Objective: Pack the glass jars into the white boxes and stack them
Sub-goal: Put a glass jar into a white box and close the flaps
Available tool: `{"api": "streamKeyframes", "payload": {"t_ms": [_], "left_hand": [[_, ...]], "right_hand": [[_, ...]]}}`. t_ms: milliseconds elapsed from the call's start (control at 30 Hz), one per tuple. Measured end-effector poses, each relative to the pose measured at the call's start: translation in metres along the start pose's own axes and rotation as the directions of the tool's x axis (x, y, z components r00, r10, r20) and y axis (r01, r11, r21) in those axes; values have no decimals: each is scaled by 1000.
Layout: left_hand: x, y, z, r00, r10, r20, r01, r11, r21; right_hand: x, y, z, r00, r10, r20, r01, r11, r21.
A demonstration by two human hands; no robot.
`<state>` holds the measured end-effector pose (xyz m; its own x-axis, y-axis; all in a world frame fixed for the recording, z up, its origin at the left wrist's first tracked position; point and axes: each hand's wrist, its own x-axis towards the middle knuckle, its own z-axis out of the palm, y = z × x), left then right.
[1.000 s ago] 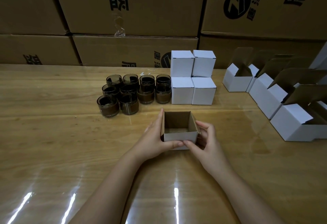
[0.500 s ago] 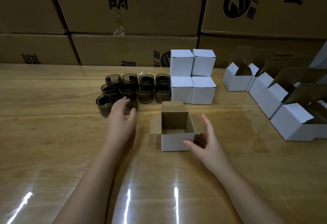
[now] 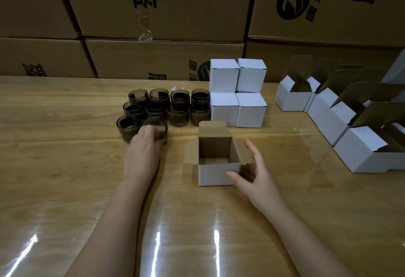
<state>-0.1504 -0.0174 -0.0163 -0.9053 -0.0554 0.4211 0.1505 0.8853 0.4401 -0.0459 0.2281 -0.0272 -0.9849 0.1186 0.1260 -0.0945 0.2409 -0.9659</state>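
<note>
An open white box [image 3: 215, 172] with a brown inside stands on the table in front of me, its flaps spread. My right hand [image 3: 252, 171] holds its right front corner, thumb on the front wall. Several dark glass jars [image 3: 178, 110] stand in rows to the left of the box. My left hand [image 3: 143, 147] grips the nearest front jar [image 3: 158, 129], which tilts a little. Closed white boxes [image 3: 237, 92] are stacked two high behind the open box.
Several open, empty white boxes [image 3: 328, 110] line the right side of the wooden table [image 3: 65, 167]. Large brown cartons [image 3: 164, 13] form a wall along the table's far edge.
My left hand let go of the open box, moved left to the jars and closed round the front jar. The box's flaps sprang open. My right hand stayed at the box.
</note>
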Motion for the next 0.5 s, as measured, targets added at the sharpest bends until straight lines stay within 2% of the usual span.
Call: {"api": "streamKeyframes", "payload": {"t_ms": [133, 200, 267, 300, 367, 500], "left_hand": [[-3, 1, -5, 995, 101, -26, -100, 994, 33], [-2, 9, -13, 997, 54, -57, -61, 990, -125], [1, 23, -25, 999, 13, -34, -25, 919, -393], [2, 31, -33, 999, 40, -22, -46, 863, -503], [2, 49, -50, 989, 141, -35, -132, 779, -613], [-3, 75, -72, 929, 370, -2, -286, 713, -640]], "right_hand": [[0, 0, 0, 1000, 7, 6, -7, 1000, 3], [0, 0, 0, 1000, 9, 10, -9, 1000, 5], [-1, 0, -1, 1000, 11, 10, -11, 1000, 3], [0, 0, -1, 1000, 12, 10, -12, 1000, 4], [0, 0, -1, 1000, 10, 9, -10, 1000, 12], [1, 0, -1, 1000, 15, 13, -15, 1000, 3]]}}
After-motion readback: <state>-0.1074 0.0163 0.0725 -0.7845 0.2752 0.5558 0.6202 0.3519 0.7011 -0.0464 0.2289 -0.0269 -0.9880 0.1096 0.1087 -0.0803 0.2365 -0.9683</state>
